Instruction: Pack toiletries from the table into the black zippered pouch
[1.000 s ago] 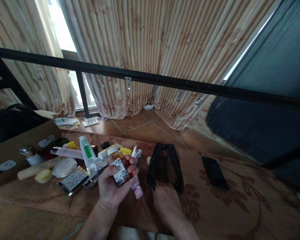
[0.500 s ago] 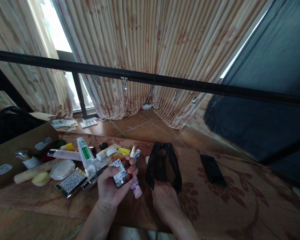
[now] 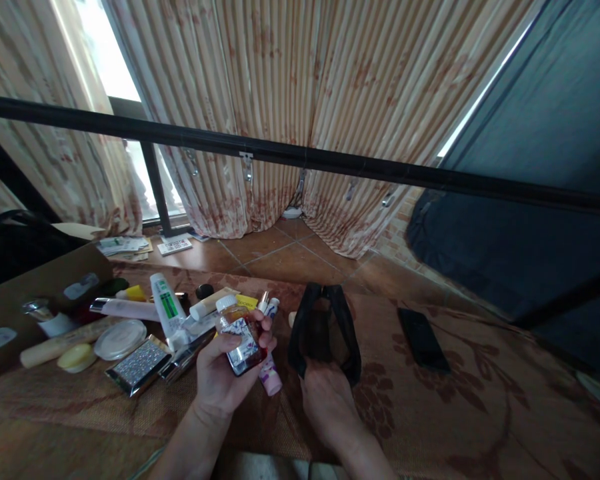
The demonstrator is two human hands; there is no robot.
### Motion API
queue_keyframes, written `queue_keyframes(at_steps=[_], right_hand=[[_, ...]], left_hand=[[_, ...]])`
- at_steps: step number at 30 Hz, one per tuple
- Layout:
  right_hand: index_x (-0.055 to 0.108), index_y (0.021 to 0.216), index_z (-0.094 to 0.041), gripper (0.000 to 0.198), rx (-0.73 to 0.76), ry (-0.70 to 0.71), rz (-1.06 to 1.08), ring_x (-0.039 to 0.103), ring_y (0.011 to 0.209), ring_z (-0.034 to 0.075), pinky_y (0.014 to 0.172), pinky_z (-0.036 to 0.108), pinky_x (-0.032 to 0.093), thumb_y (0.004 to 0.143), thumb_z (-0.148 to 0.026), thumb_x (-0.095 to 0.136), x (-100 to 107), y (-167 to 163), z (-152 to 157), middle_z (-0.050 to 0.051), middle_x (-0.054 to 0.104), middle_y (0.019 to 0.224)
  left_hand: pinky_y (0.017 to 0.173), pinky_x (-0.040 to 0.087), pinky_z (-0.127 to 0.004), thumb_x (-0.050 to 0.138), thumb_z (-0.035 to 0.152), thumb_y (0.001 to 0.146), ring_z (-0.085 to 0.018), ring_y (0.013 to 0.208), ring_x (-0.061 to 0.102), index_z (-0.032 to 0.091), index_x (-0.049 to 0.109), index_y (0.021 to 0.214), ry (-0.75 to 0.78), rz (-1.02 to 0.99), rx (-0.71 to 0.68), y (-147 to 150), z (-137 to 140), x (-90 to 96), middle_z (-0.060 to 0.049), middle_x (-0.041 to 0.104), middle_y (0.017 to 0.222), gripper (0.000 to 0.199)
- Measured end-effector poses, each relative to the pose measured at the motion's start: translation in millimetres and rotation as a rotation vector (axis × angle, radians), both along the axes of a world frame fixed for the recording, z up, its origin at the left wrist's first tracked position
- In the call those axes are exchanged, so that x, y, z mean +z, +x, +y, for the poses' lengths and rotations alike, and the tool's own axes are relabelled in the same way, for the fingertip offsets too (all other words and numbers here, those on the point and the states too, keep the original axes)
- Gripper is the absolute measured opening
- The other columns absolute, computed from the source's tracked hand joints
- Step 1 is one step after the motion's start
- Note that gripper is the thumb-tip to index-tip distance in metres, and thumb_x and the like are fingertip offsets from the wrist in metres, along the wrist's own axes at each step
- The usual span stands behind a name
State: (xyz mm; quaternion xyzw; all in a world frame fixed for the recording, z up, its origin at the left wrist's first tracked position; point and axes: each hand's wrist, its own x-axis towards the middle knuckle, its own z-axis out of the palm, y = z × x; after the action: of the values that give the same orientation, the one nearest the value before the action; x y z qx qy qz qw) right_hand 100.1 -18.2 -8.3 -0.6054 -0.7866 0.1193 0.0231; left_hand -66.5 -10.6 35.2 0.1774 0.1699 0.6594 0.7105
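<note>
My left fingers (image 3: pixel 224 345) grasp the amber bottle (image 3: pixel 245 345), capped end leaning away from the black pouch (image 3: pixel 349 339) to its right, where my right hand (image 3: pixel 330 403) dips (fingers hidden, grip I can't tell).

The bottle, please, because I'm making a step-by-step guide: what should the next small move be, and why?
Probably bring the bottle over the black pouch: the left hand holds it to the pouch's left, and the pouch gapes open, with the right hand at its near side.
</note>
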Motion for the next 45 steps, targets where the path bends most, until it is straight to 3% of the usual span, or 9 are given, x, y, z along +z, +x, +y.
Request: queue_keyframes(at_steps=[12,26,45], right_hand=[[0.064,0.105,-0.016,0.035,0.006,0.007,-0.013,0.061,0.087,0.022,0.077,0.031,0.035,0.088,-0.008,0.035,-0.9,-0.2,0.4,0.011,0.069,0.093],[0.062,0.110,-0.017,0.035,0.006,0.019,0.007,0.061,0.089,0.022,0.079,0.031,0.036,0.087,-0.009,0.037,-1.0,-0.9,1.4,0.010,0.068,0.098],[0.061,0.114,-0.017,0.040,0.013,0.024,0.040,0.061,0.092,0.021,0.079,0.029,0.036,0.086,-0.005,0.036,2.9,-0.3,0.2,0.010,0.068,0.101]], left_hand=[[0.063,0.045,-0.026,0.059,0.017,0.058,-0.014,0.066,0.051,0.011,0.066,0.085,-0.043,0.010,0.011,1.1,0.9,1.5,-0.009,0.059,0.082,0.028],[0.068,0.046,-0.030,0.059,0.017,0.062,-0.016,0.068,0.054,0.014,0.065,0.090,0.036,0.053,-0.014,0.4,1.4,-5.1,-0.009,0.061,0.084,0.028],[0.061,0.045,-0.028,0.058,0.019,0.065,-0.017,0.070,0.055,0.013,0.065,0.092,0.040,0.146,-0.050,0.2,1.8,-9.1,-0.009,0.060,0.086,0.028]])
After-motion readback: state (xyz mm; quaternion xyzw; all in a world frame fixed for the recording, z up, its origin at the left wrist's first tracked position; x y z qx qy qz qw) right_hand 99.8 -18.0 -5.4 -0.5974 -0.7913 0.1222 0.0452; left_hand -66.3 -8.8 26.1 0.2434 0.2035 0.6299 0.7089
